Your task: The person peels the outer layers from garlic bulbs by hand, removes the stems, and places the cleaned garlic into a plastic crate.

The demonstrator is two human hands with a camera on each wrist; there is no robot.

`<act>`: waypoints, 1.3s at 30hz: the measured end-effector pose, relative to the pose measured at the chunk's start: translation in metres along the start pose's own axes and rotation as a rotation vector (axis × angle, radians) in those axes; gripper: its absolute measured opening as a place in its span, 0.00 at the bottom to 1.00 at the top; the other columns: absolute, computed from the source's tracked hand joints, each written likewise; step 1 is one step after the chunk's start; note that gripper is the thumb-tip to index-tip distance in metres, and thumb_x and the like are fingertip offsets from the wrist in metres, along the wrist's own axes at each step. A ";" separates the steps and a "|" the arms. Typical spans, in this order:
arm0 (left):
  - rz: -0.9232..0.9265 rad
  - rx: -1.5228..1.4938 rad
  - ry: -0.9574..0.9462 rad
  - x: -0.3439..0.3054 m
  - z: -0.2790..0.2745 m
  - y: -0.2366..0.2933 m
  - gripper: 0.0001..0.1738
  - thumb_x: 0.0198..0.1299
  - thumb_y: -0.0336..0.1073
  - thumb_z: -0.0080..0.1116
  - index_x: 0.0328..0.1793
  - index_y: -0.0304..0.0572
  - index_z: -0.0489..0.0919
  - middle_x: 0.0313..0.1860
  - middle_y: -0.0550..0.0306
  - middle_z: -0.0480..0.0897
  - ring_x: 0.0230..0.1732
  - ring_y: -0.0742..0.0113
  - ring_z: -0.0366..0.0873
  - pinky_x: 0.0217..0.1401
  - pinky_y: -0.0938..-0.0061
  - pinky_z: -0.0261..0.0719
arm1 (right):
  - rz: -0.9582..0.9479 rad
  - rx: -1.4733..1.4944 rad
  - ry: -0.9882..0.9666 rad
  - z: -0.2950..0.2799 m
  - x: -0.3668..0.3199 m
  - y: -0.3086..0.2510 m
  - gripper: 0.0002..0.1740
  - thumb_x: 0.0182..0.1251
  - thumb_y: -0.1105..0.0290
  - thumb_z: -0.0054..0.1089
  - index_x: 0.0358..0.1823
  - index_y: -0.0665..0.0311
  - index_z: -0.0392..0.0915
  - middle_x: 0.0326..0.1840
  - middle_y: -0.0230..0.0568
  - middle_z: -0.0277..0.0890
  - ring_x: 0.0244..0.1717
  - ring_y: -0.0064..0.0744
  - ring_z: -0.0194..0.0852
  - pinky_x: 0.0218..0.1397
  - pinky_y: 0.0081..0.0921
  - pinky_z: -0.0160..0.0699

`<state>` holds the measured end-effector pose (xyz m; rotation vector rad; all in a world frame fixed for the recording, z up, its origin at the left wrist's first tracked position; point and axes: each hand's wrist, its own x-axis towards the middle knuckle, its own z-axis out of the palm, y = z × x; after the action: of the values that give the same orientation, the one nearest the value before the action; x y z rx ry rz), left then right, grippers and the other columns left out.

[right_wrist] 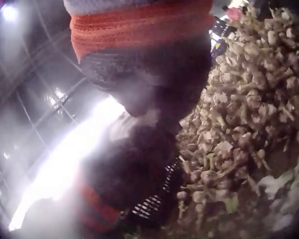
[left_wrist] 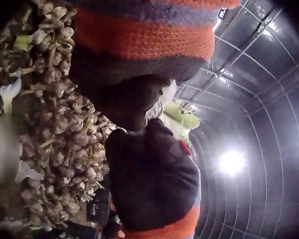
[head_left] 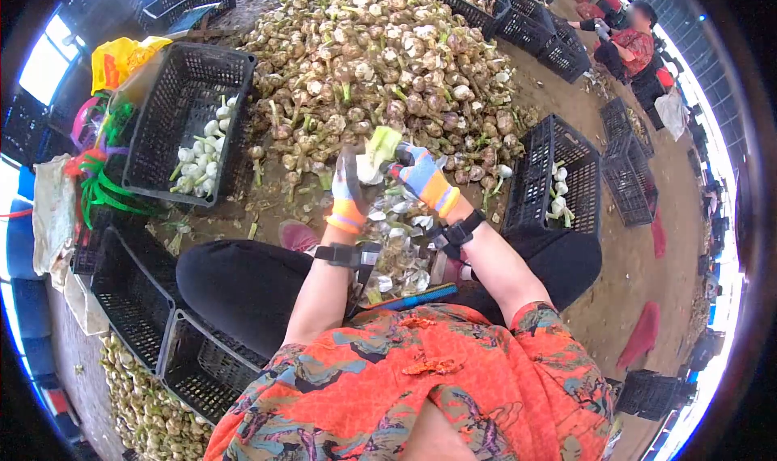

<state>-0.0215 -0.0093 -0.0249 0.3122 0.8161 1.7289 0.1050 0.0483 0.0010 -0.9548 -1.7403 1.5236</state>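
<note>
Dirt floor [head_left: 615,299]: big garlic heap [head_left: 380,48], black crates [head_left: 190,121], scattered peelings [head_left: 396,242].

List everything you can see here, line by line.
garlic pile: one, brownish, unpeeled, on the ground ahead
bulb: one, white with green stalk, between both hands
left crate: one, black, holds white peeled garlic
right crate: one, black, few white bulbs inside
other crates: several, black, lower left
peels: many, pale, between the knees
yellow bag: one, far left behind the crate
other person: one, red top, far right
left hand: gloved, orange and grey, holds the bulb
right hand: gloved, blue and orange, holds the bulb
</note>
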 end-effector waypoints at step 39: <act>0.280 0.701 -0.497 0.004 -0.020 0.005 0.45 0.31 0.26 0.72 0.60 0.37 0.62 0.55 0.56 0.70 0.54 0.67 0.68 0.57 0.73 0.68 | -0.075 -1.135 -0.308 0.002 0.009 -0.053 0.14 0.44 0.63 0.56 0.31 0.64 0.78 0.34 0.54 0.76 0.38 0.48 0.75 0.43 0.36 0.73</act>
<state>-0.0382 -0.0129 -0.0371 1.3235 1.0082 1.4565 0.0923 0.0515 0.0531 -1.1430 -2.8945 0.5330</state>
